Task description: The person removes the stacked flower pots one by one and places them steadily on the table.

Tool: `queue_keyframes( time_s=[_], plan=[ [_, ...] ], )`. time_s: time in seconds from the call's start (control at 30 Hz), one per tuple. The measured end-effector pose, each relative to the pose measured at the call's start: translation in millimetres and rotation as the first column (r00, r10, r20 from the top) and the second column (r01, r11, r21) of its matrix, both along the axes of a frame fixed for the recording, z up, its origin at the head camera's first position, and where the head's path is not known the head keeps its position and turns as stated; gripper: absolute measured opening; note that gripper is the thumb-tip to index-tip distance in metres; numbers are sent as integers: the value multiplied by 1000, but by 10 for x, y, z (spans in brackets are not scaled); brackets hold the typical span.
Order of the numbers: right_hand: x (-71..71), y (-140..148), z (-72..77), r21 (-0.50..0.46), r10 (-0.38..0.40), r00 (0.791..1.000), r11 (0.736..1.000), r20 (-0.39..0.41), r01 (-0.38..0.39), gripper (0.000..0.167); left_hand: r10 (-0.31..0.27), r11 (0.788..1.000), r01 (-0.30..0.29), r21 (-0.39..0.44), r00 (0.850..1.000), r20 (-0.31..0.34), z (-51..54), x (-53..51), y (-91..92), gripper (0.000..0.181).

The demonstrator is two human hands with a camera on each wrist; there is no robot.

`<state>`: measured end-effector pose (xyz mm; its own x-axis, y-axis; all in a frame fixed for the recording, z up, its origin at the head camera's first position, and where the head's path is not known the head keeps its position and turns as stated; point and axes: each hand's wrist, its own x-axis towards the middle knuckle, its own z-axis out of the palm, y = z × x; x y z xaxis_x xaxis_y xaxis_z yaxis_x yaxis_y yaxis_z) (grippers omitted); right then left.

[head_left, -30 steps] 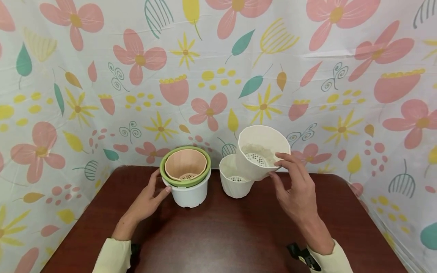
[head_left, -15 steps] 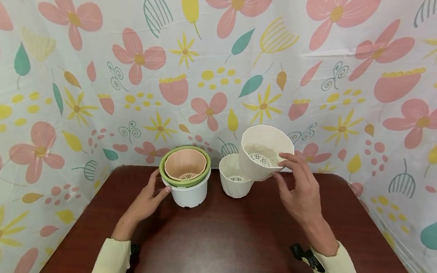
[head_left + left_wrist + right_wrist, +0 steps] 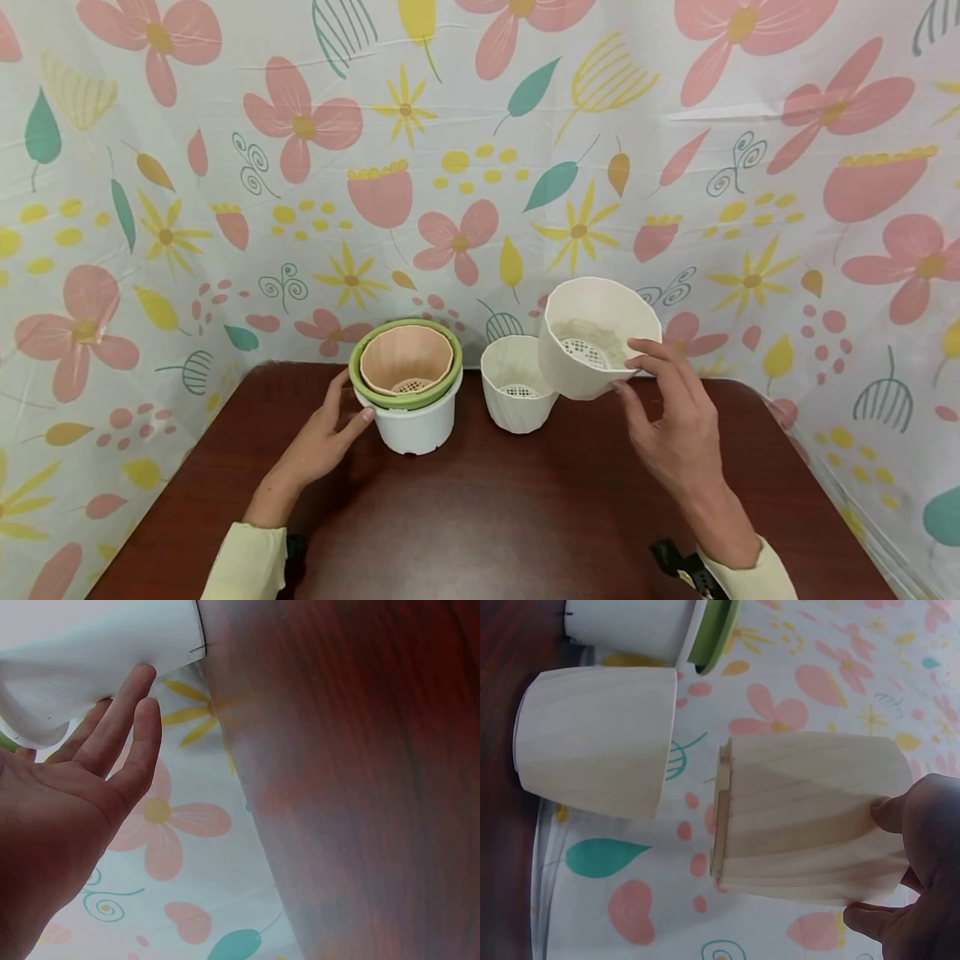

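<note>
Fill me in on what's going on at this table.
A person is handling plastic pots. The right hand grips a cream pot by its rim, holding it tilted above the table. The left hand touches the side of a white pot, which holds a green pot with a peach pot nested inside. A second cream pot stands upright on the table, apart from the one in the air.
</note>
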<state>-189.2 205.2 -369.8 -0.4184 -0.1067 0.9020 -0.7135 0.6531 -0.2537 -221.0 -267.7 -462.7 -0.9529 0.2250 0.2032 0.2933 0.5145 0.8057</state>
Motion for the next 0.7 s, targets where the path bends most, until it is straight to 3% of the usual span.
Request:
queue_keyframes(
  time_s=[0.7],
  plan=[
    [2, 169, -56, 3, -40, 999, 999, 14, 40, 41, 0, 1000, 0, 5, 1000, 5, 9, 17, 3, 78]
  ],
)
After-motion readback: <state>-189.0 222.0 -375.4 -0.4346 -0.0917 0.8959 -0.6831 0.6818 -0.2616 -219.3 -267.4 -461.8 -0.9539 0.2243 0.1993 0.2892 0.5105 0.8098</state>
